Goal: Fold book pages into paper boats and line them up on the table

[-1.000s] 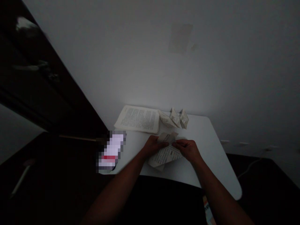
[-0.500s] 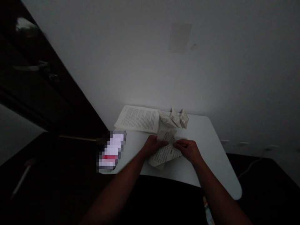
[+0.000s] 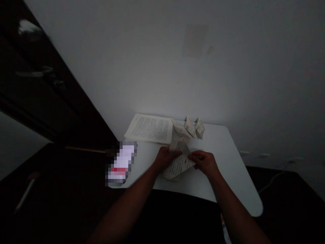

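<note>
A printed paper sheet (image 3: 179,162), partly folded, lies on the white table (image 3: 223,169) between my hands. My left hand (image 3: 165,158) pinches its left side, fingers closed on the paper. My right hand (image 3: 204,162) grips its right side, fingers curled on the fold. The sheet's upper flap stands up a little between the two hands.
A stack of printed pages (image 3: 150,128) lies at the table's far left. Three folded paper pieces (image 3: 189,128) stand at the far edge by the wall. A blurred-out flat object (image 3: 120,164) rests on the table's left corner. Dark furniture is on the left.
The paper's upper flap has been lifted and folded inward, so the sheet looks narrower and more peaked. Both hands stay on it and have shifted only slightly.
</note>
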The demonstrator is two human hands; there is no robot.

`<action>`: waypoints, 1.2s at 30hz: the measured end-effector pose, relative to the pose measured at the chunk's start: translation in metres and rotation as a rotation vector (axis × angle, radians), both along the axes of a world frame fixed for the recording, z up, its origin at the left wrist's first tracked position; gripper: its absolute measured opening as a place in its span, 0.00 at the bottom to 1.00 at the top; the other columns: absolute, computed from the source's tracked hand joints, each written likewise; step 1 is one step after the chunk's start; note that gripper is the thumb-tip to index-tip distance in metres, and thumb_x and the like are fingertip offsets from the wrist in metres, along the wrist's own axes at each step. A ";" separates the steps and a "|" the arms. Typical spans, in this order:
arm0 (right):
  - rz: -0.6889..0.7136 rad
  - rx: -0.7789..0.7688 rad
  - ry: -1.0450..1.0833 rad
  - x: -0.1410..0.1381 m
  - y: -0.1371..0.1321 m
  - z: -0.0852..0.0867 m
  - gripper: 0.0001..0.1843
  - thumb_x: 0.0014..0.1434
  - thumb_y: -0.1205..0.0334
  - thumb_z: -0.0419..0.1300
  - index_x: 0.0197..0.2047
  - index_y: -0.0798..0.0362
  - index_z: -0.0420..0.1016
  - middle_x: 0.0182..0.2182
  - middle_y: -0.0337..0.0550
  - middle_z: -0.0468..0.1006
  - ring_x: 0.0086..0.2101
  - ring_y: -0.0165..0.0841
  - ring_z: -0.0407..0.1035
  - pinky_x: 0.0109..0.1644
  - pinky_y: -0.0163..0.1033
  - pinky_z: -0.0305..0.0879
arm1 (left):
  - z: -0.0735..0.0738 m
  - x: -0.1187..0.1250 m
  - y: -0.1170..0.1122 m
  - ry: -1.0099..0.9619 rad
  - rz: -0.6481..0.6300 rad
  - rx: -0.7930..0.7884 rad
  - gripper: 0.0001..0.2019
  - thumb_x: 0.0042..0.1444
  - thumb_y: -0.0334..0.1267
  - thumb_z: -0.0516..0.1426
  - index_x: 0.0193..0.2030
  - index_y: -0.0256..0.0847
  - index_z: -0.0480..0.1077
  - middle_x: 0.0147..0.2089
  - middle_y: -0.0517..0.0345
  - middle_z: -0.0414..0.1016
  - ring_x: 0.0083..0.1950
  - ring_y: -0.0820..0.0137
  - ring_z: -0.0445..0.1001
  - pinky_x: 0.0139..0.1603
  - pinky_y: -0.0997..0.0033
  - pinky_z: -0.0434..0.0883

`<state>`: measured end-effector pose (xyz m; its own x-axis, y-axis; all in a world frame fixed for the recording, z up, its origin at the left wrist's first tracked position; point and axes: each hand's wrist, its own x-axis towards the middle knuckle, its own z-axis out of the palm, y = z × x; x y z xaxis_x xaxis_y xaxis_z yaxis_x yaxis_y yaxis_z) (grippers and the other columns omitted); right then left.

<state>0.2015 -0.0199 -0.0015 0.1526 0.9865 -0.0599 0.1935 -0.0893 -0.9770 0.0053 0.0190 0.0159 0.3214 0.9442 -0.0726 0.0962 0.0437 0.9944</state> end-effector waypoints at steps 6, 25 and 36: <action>-0.109 0.094 -0.011 0.001 0.001 0.004 0.21 0.42 0.47 0.67 0.33 0.57 0.79 0.17 0.40 0.75 0.14 0.28 0.65 0.17 0.32 0.64 | -0.003 -0.001 0.002 0.044 -0.016 -0.039 0.17 0.41 0.43 0.65 0.34 0.31 0.76 0.32 0.49 0.79 0.32 0.64 0.77 0.31 0.70 0.72; -0.097 0.143 0.007 -0.008 0.002 0.003 0.20 0.45 0.48 0.65 0.34 0.57 0.77 0.13 0.38 0.73 0.15 0.29 0.66 0.21 0.33 0.63 | -0.002 -0.001 0.002 -0.068 0.093 0.033 0.16 0.41 0.41 0.65 0.34 0.32 0.75 0.34 0.49 0.79 0.34 0.64 0.77 0.35 0.68 0.73; -0.135 0.225 -0.061 -0.010 0.002 0.000 0.19 0.44 0.47 0.66 0.31 0.55 0.74 0.15 0.37 0.74 0.17 0.30 0.68 0.23 0.34 0.64 | -0.003 -0.001 0.002 -0.090 0.114 0.041 0.17 0.41 0.42 0.65 0.36 0.32 0.75 0.35 0.50 0.79 0.35 0.64 0.77 0.36 0.68 0.74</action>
<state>0.1914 -0.0175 -0.0020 0.2799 0.9445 0.1720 0.2535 0.1001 -0.9622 0.0047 0.0212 0.0125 0.2152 0.9765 -0.0087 0.0031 0.0082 1.0000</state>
